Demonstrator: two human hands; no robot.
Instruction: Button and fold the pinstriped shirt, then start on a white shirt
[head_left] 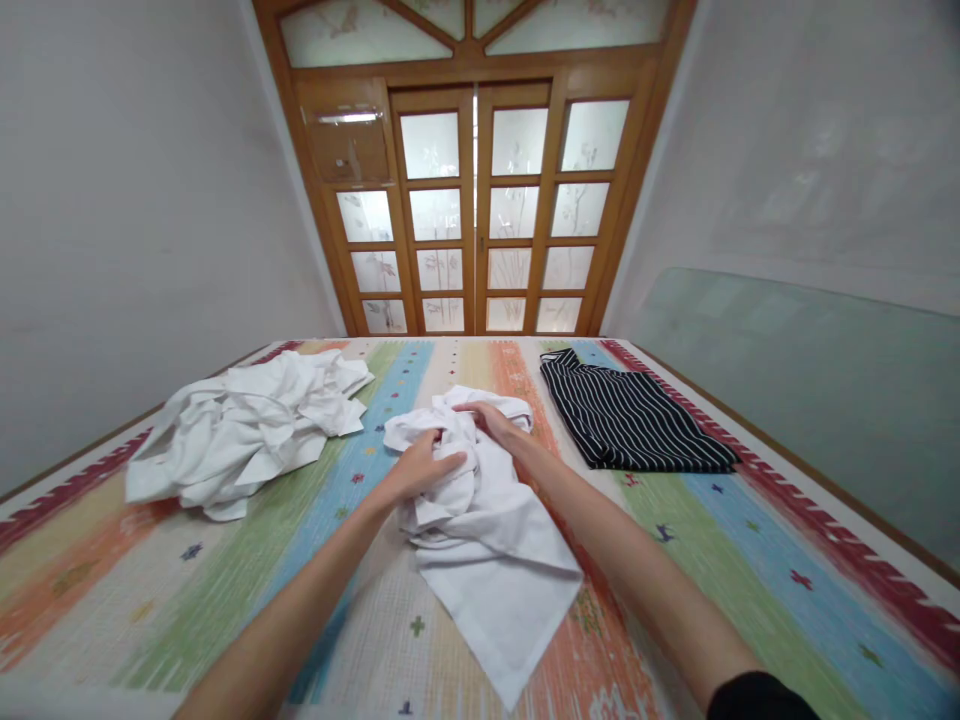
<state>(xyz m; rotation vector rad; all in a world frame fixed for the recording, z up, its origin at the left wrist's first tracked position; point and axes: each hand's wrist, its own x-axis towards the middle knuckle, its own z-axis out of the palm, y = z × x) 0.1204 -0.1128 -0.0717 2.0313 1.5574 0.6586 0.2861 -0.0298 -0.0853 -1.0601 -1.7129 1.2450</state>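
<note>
In front of me a crumpled white cloth (487,560) lies on the striped cover, one pointed corner spread toward me. My left hand (426,466) grips its bunched left side, with the thumb on top and the fingertips tucked into the folds. At the upper part of the same cloth is my right hand (495,424), closed on the fabric with some fingers hidden in it. Whether the cloth is a shirt or another garment I cannot tell.
To the left lies a loose heap of white cloths (255,430). A black-and-white striped garment (634,415), folded flat, rests at the right. Beneath everything is a colourful striped cover (315,560). Wooden doors (472,210) with glass panes stand beyond, between side walls.
</note>
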